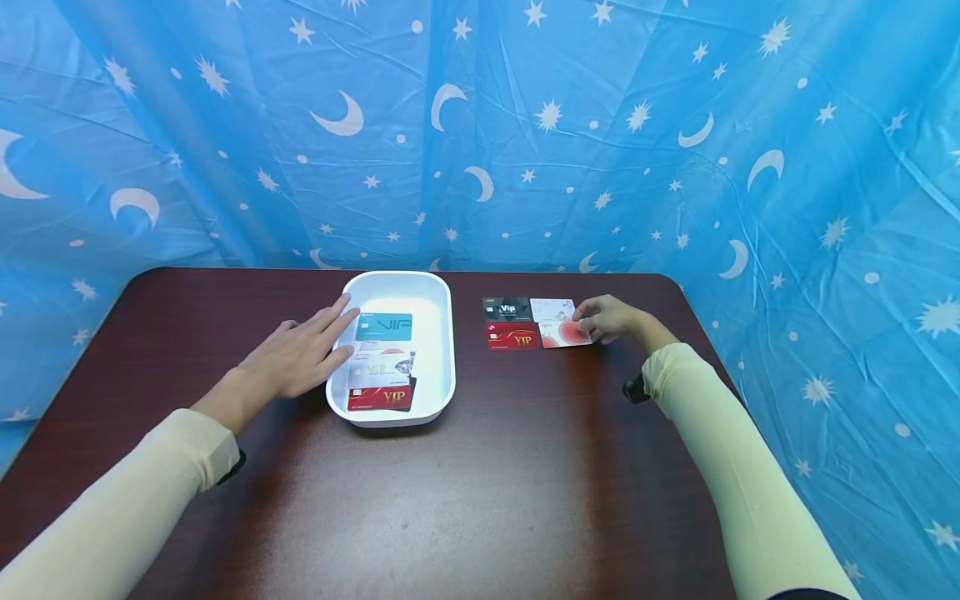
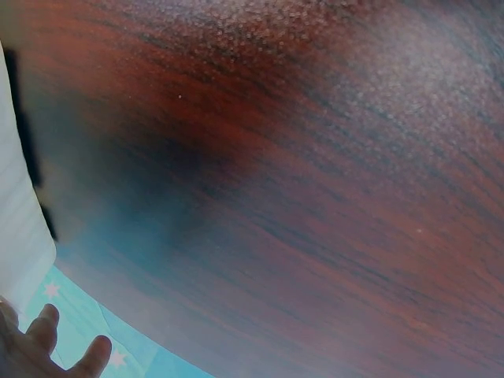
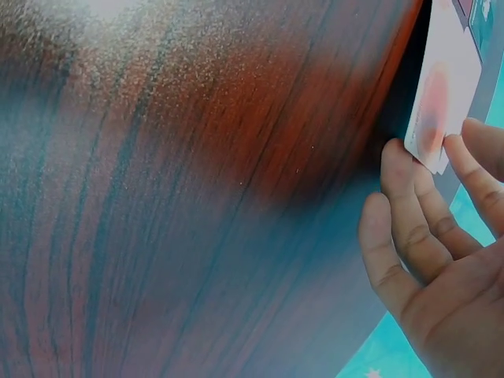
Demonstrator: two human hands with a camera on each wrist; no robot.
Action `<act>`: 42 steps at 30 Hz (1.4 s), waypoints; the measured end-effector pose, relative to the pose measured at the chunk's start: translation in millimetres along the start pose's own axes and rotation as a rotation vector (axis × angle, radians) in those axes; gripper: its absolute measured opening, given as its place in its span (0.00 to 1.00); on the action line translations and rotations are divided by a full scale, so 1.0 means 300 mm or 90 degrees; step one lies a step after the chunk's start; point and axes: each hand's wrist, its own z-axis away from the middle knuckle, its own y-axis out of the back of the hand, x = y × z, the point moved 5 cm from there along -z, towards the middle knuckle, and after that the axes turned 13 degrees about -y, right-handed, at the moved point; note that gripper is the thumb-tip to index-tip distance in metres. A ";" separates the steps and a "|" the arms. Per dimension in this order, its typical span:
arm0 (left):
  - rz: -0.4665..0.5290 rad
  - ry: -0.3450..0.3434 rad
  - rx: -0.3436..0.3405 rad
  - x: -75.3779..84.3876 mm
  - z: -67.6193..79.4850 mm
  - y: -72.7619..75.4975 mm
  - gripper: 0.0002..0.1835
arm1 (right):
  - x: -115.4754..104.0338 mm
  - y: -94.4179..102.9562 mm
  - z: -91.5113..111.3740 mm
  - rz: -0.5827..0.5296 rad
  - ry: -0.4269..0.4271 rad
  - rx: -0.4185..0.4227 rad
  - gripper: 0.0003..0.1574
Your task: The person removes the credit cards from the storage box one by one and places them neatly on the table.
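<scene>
My left hand [image 1: 300, 357], fingers extended, lies against the left rim of a white tray [image 1: 435, 379]. In the tray are a teal VIP card [image 1: 385, 327], a white VIP card [image 1: 375, 371] and a red VIP card [image 1: 377, 398], with other cards partly hidden beneath. My right hand [image 1: 611, 318] pinches the right edge of a white card with a red circle [image 1: 561, 334]; in the right wrist view fingertips sit under and over that edge. Beside it lie a white patterned card [image 1: 550, 309], a black VIP card [image 1: 504, 309] and another red VIP card [image 1: 510, 337].
The dark wood table [image 1: 480, 500] has a rounded back edge. Behind it hangs a blue curtain [image 1: 510, 225] with white moons and stars, reaching down both sides.
</scene>
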 end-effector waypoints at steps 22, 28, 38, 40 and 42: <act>0.000 -0.002 0.005 -0.004 0.002 -0.003 0.38 | -0.040 -0.013 0.031 0.072 0.022 0.021 0.17; 0.000 -0.002 0.005 -0.004 0.001 -0.005 0.39 | -0.038 -0.014 0.038 0.079 0.007 0.023 0.18; 0.002 -0.003 0.008 -0.004 -0.001 -0.004 0.39 | -0.039 -0.022 0.032 0.092 0.004 0.030 0.20; 0.003 -0.003 0.008 -0.004 -0.002 -0.004 0.39 | -0.042 -0.022 0.031 0.094 0.009 0.031 0.19; 0.004 -0.003 0.008 -0.003 -0.002 -0.004 0.39 | -0.046 -0.023 0.033 0.095 0.011 0.032 0.19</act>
